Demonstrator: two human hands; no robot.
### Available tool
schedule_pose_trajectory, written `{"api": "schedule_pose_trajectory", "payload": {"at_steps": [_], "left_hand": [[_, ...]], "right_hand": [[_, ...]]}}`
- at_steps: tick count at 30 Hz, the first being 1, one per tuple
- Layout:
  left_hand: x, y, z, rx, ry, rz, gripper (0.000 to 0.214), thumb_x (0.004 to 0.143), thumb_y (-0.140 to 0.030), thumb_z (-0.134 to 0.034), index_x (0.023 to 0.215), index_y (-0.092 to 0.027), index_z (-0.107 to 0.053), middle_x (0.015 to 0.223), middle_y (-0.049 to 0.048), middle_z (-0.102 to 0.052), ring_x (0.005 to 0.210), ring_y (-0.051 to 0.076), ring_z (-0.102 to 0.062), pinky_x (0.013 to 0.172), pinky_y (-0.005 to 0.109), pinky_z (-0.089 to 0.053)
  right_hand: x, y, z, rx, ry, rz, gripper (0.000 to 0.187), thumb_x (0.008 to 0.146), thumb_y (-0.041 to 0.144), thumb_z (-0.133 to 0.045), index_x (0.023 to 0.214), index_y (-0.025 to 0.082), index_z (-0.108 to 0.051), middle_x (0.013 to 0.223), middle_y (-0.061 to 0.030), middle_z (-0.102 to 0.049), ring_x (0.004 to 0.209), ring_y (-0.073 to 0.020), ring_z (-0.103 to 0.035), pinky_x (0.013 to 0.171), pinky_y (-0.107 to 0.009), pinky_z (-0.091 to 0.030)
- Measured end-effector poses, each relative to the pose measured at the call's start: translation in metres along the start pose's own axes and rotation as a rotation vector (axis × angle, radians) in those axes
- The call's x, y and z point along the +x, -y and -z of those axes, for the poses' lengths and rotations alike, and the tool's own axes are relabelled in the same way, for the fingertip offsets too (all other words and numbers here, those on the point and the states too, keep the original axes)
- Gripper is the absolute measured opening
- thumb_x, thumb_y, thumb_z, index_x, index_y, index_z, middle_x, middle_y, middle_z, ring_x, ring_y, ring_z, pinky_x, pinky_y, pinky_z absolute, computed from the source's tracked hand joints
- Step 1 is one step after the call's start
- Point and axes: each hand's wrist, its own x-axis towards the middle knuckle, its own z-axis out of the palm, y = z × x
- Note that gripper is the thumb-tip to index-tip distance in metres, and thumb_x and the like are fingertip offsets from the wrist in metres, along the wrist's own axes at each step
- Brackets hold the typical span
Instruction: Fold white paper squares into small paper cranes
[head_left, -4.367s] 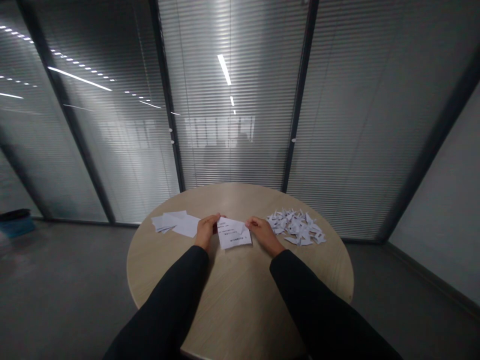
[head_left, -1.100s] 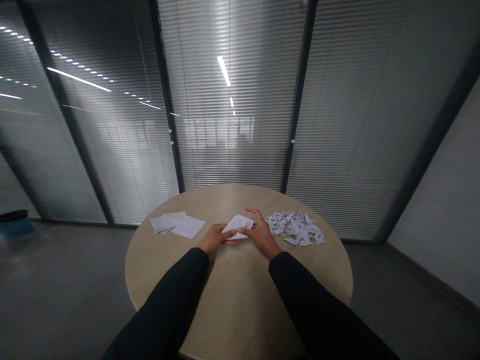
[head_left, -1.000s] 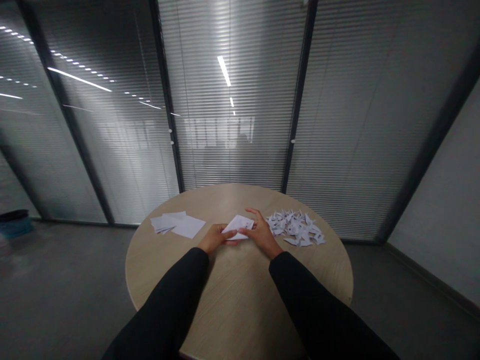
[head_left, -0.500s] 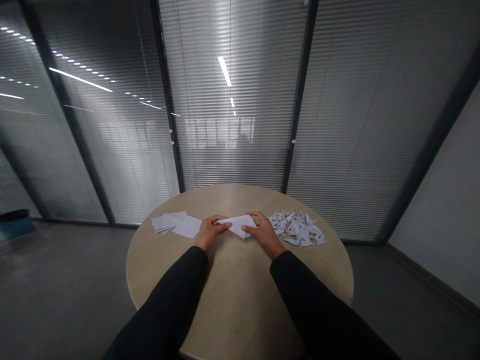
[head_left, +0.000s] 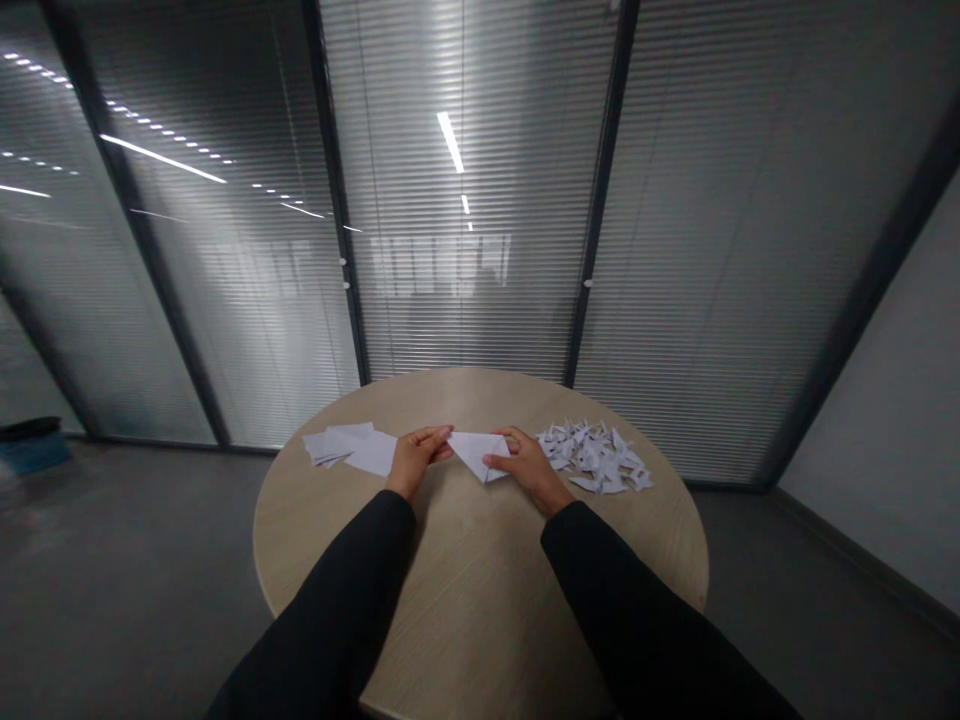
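Office: glass partition (head_left: 247, 320), blinds (head_left: 712, 340), round table (head_left: 480, 600).

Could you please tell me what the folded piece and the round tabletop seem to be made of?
The folded piece looks like matte white paper: thin, with straight, creased edges. The round tabletop looks like pale wood with a satin finish, judging by its faint grain, though it could be laminate.
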Motion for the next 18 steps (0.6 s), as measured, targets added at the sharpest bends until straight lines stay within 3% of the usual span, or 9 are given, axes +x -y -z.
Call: {"api": "schedule_pose_trajectory", "payload": {"at_steps": [18], "left_hand": [[0.0066,0.0038,0.008,-0.001,-0.036,-0.038,0.027,0.058,-0.025,-0.077,0.079,-0.01,-0.071,0.083,0.0094,-0.071,0.066,0.013,-0.064,0.07,0.026,-0.054]], "right_hand": [[0.0014,-0.0017,0.0029,-0.012,-0.004,0.036,0.048,0.051,0.027,-0.076,0.093,0.017,-0.055,0.079,-0.0041,-0.07,0.067,-0.0188,-0.065,0.059,-0.028,-0.049]]}}
